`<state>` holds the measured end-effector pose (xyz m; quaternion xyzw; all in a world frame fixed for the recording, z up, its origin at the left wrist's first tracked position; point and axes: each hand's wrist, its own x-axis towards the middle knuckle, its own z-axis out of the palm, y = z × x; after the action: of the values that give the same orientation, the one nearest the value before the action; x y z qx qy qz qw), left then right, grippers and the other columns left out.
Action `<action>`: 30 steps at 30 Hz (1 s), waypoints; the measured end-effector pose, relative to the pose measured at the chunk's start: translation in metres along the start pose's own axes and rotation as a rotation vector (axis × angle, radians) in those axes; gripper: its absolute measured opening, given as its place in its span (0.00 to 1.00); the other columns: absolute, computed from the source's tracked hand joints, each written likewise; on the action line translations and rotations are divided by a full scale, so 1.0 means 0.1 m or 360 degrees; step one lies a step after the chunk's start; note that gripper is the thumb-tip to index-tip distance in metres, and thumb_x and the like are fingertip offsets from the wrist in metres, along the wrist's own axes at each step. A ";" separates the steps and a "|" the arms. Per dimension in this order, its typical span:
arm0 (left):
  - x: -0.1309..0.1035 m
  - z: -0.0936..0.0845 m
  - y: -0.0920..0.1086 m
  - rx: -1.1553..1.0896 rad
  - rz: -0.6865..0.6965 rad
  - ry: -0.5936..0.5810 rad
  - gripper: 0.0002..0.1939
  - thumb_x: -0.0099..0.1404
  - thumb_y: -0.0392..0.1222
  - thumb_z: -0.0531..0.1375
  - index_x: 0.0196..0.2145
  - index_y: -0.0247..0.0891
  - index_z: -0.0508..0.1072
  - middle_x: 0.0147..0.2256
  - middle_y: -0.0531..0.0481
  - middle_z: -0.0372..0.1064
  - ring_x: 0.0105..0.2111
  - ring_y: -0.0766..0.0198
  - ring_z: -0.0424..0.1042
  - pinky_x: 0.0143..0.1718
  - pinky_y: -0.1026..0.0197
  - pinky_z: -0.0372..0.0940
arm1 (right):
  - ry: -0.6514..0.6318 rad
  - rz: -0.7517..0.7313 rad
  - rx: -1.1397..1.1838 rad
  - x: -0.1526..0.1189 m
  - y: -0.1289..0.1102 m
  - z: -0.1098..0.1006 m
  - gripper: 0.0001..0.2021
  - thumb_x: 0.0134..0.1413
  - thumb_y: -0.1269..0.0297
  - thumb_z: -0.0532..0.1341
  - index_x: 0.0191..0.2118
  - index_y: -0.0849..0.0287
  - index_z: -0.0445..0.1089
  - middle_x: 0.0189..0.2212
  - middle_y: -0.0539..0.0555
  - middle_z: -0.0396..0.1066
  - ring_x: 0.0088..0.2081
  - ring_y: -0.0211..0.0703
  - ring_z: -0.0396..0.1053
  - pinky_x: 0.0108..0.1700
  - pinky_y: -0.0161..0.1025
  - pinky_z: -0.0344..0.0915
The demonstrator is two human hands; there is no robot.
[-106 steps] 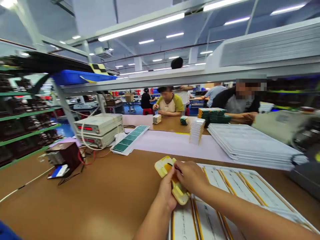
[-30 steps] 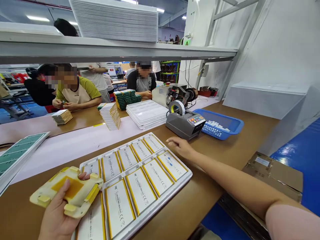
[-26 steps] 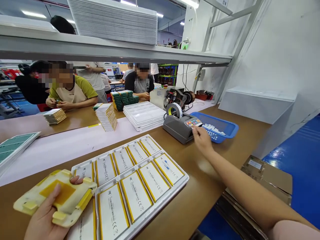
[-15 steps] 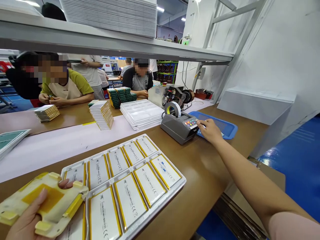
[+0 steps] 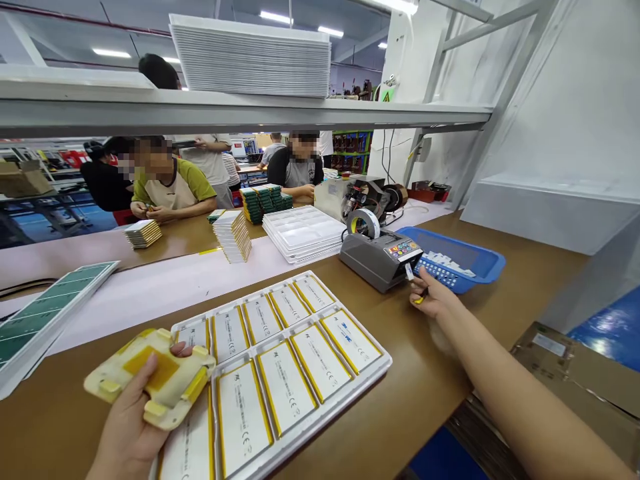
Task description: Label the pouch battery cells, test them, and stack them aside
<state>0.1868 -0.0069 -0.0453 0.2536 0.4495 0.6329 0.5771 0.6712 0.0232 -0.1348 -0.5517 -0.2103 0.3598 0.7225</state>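
- Fixture (image 5: 120, 373), pale yellow with an orange patch, is held above the left end of the white tray (image 5: 320, 415); contact with it cannot be told.
- Left hand (image 5: 131, 421) grips the fixture, thumb across its face.
- White tray lies on the brown surface (image 5: 405, 360), bearing flat yellow-edged packs (image 5: 286, 387) in two rows; the front row's rightmost has blue print.
- Right hand (image 5: 434, 297) curls around a small dark-and-yellow item (image 5: 419, 300), fingertips near the strip (image 5: 409, 271) at the grey tape dispenser's (image 5: 371, 265) mouth; whether they touch it is unclear.
- Blue basket (image 5: 493, 268) with white pieces stands beside the dispenser.
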 end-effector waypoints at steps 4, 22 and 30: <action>-0.04 0.00 -0.01 -0.0107 -0.0048 -0.0070 0.11 0.55 0.30 0.52 0.36 0.34 0.70 0.32 0.46 0.70 0.33 0.55 0.71 0.33 0.46 0.68 | 0.0175 -0.0254 -0.0089 -0.18 -0.21 0.30 0.16 0.41 0.54 0.62 0.23 0.57 0.55 0.16 0.43 0.51 0.16 0.30 0.48 0.14 0.28 0.46; -0.05 0.01 -0.02 -0.0159 -0.0108 -0.0206 0.10 0.58 0.34 0.52 0.37 0.34 0.69 0.32 0.46 0.68 0.34 0.59 0.70 0.34 0.55 0.70 | -0.1930 -0.0776 -0.2162 -1.22 0.01 1.49 0.25 0.36 0.51 0.64 0.42 0.54 0.62 0.37 0.52 0.66 0.33 0.44 0.64 0.27 0.34 0.57; -0.02 0.06 0.00 -0.0012 -0.0030 -0.0085 0.12 0.56 0.29 0.50 0.36 0.32 0.70 0.33 0.45 0.70 0.32 0.56 0.71 0.29 0.51 0.70 | -0.0452 -0.1143 -0.1207 -0.49 -0.10 0.65 0.20 0.56 0.54 0.46 0.43 0.59 0.67 0.42 0.57 0.68 0.44 0.45 0.63 0.46 0.41 0.58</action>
<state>0.1927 -0.0073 -0.0420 0.2639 0.4340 0.6222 0.5958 0.5961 0.0273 -0.1011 -0.6131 -0.5963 0.0600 0.5148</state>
